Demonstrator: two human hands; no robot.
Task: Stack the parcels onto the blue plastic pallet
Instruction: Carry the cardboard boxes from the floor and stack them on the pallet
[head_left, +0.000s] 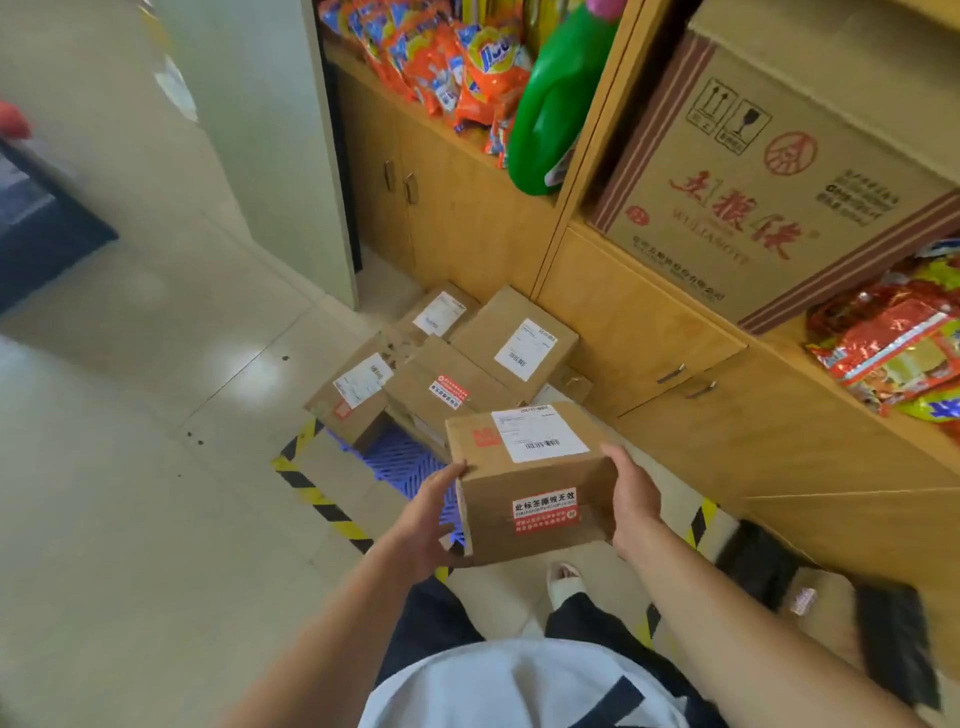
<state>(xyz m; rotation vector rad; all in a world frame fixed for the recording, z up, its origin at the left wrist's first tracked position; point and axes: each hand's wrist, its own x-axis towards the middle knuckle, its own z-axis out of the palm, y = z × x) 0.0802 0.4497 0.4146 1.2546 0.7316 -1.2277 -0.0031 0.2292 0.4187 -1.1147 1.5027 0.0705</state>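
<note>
- held parcel (530, 483): cardboard, white label on top, red sticker on near face; in the air over the near edge of the blue pallet (400, 460).
- left hand (431, 514): grips its lower left corner, fingers curled under.
- right hand (631, 499): clasps the right side, thumb on the top edge; fingers hidden, seemingly behind the box.
- stacked parcels (447, 364): on the pallet's far part, beside the wooden cabinet (649, 332).

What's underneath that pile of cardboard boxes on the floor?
A blue plastic pallet; only its near gridded part shows. The parcels and the held box cover the rest.
</note>
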